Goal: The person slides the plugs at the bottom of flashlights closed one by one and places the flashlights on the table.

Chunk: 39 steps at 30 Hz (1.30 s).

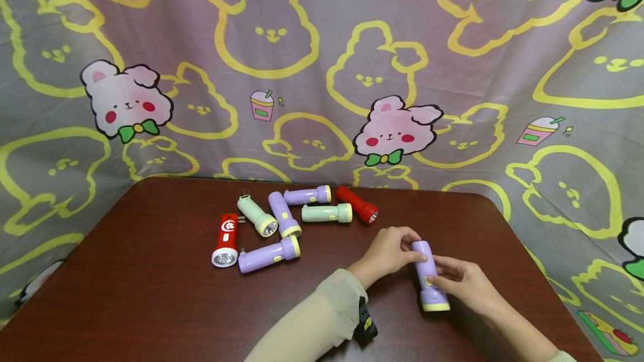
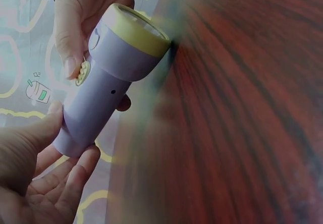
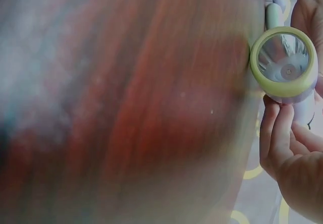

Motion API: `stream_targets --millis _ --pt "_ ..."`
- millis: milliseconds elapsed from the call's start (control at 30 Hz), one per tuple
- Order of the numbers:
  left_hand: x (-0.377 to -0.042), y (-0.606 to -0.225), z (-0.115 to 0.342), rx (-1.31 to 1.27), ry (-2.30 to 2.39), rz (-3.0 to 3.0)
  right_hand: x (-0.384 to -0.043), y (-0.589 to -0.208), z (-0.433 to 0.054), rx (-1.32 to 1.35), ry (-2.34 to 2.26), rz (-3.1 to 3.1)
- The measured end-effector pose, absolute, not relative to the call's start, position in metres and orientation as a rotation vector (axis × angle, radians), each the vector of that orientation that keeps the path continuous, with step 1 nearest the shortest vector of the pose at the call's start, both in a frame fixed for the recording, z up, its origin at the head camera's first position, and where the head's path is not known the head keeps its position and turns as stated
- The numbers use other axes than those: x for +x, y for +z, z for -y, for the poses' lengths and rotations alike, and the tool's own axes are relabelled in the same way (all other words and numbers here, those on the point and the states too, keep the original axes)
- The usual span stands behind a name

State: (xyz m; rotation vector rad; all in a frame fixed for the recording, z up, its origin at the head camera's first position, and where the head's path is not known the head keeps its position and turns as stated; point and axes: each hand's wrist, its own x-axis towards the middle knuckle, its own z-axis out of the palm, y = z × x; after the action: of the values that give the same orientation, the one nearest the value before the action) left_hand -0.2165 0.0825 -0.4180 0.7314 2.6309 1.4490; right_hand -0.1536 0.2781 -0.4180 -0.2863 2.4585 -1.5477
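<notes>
Both hands hold one purple flashlight [image 1: 425,271] with a yellow rim, its lens end pointing toward the person. My left hand [image 1: 388,254] grips the tail end between thumb and fingers. My right hand [image 1: 467,285] pinches the body from the right; in the left wrist view its thumb lies at the yellow ridged switch [image 2: 83,73]. A clear lens over a silver reflector [image 3: 284,57] faces the right wrist camera, unlit. Part of the right fingers is hidden behind the flashlight body.
Several other flashlights lie at the back of the brown table [image 1: 151,295]: a red-and-white one [image 1: 226,242], a purple one [image 1: 266,256] beside it, a green one [image 1: 326,213] and a red one [image 1: 358,205]. A patterned cloth [image 1: 302,88] hangs behind the table.
</notes>
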Motion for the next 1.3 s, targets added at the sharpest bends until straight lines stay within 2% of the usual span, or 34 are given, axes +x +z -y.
stream_targets --millis 267,1300 --pt "-0.214 -0.421 -0.089 0.588 1.473 -2.604 -0.154 -0.417 -0.282 -0.211 -1.537 -2.454" --pt "-0.216 -0.433 -0.092 0.579 1.365 -2.645 -0.157 -0.415 -0.288 -0.276 -1.405 -2.563"
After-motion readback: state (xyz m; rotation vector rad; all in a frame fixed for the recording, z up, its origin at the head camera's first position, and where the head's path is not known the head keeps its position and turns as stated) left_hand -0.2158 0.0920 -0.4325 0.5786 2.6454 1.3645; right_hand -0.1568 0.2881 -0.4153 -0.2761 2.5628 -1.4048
